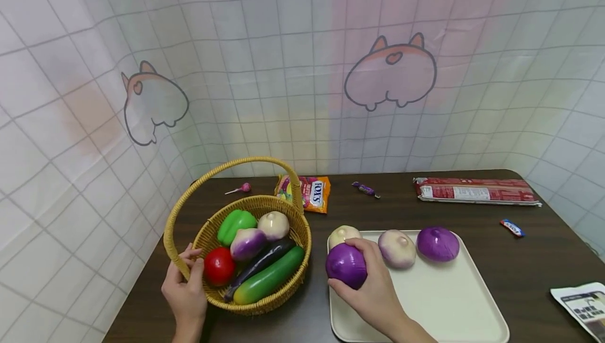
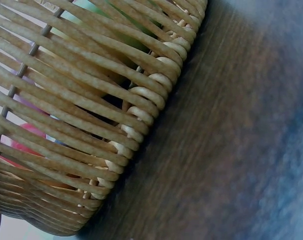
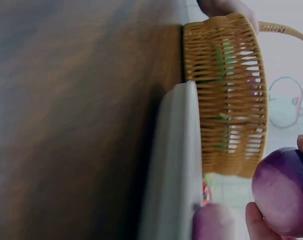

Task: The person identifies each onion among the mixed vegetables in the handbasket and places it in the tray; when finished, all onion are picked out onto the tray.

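Observation:
My left hand (image 1: 186, 293) grips the wicker basket (image 1: 264, 306) where its arched handle (image 1: 172, 227) meets the rim on the left. Inside the basket are a red tomato (image 1: 219, 266), a green bell pepper (image 1: 236, 226), an eggplant (image 1: 262, 265), a green zucchini-like vegetable (image 1: 269, 276) and two turnips, one pale (image 1: 274, 225) and one purple and white (image 1: 248, 244). Over the left part of the cream tray (image 1: 454, 301), my right hand (image 1: 373, 290) holds a shiny purple turnip (image 1: 346, 266) between thumb and fingers. Its paler side (image 3: 281, 195) shows in the right wrist view.
Three more turnips lie along the tray's far edge: one partly hidden (image 1: 344, 234), one pale (image 1: 397, 249), one purple (image 1: 438, 244). Behind are a lollipop (image 1: 245, 187), a candy bag (image 1: 316, 193), a wrapped candy (image 1: 365, 190) and a long red packet (image 1: 477, 191).

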`<state>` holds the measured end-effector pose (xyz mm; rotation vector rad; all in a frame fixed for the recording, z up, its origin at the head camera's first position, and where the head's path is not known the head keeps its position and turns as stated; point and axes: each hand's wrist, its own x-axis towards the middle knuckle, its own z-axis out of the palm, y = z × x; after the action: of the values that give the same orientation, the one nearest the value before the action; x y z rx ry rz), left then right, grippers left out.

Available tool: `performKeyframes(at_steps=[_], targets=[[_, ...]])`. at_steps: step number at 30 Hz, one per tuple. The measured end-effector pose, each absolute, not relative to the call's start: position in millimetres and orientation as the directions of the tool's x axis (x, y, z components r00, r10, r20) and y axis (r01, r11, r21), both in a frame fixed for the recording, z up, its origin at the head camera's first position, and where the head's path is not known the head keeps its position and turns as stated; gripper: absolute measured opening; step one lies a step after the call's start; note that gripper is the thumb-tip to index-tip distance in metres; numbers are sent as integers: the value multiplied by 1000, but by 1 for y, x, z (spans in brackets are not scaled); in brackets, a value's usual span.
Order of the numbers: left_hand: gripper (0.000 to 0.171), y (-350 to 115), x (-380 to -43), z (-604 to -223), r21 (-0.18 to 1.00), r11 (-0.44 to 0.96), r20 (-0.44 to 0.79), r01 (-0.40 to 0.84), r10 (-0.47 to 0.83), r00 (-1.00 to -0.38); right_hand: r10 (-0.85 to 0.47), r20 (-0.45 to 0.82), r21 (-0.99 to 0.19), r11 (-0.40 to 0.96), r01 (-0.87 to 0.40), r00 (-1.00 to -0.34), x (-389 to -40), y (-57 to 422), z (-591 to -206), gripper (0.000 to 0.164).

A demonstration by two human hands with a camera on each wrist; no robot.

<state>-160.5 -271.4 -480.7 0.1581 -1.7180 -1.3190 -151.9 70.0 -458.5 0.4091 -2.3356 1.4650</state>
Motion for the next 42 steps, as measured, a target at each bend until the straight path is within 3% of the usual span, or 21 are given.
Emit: performKeyframes(at_steps=[11,19,34,42], targets=[[12,-273,-160,-481,811,420,585,408,-591,-556,57,306,-882,392,-261,-950,-142,91,-466,68],[13,-273,-161,-483,802,425,598,420,-581,-553,94,277,-890,399,-218,-956,-144,100,-473,68],[11,-272,-163,-482,797,421,604,433,-576,-550,41,205,-895,412,-170,-978,-143,105,-492,68],[13,-272,-163,-480,800,417,599,431,-578,-553,-4,232,-901,375,-216,-973,-144,104,-496,62]])
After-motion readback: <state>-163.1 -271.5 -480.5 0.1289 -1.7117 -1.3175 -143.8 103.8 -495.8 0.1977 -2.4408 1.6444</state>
